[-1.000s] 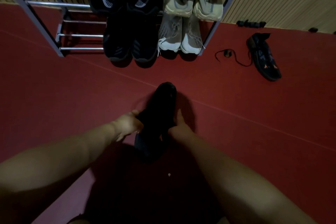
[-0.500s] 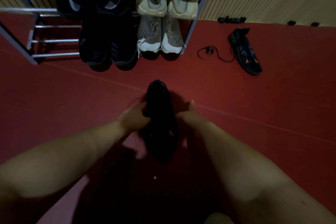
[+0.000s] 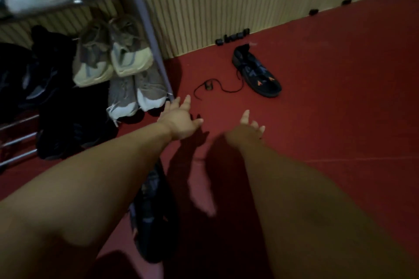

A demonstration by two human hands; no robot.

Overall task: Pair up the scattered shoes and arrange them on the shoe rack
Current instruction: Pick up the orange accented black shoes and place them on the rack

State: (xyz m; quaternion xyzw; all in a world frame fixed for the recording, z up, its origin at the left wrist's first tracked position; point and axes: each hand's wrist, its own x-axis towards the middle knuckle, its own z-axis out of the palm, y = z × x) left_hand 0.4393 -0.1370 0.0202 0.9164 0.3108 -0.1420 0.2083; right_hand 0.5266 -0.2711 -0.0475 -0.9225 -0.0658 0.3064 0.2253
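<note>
Both arms are stretched forward over the red floor (image 3: 340,120); the left hand (image 3: 180,118) and right hand (image 3: 248,129) are spread open, nothing gripped. One dark shoe (image 3: 153,215) lies beneath the left forearm, another (image 3: 257,72) near the wall, right of the shoe rack (image 3: 147,29).

Domestic interior, likely an entry or storage corner of a home. Dim light. Red floor (image 3: 340,108) meets a ribbed, cream-coloured wall (image 3: 226,7). A metal shoe rack (image 3: 145,29) stands against that wall, its tiers holding worn sneakers, pale and dark pairs side by side.
</note>
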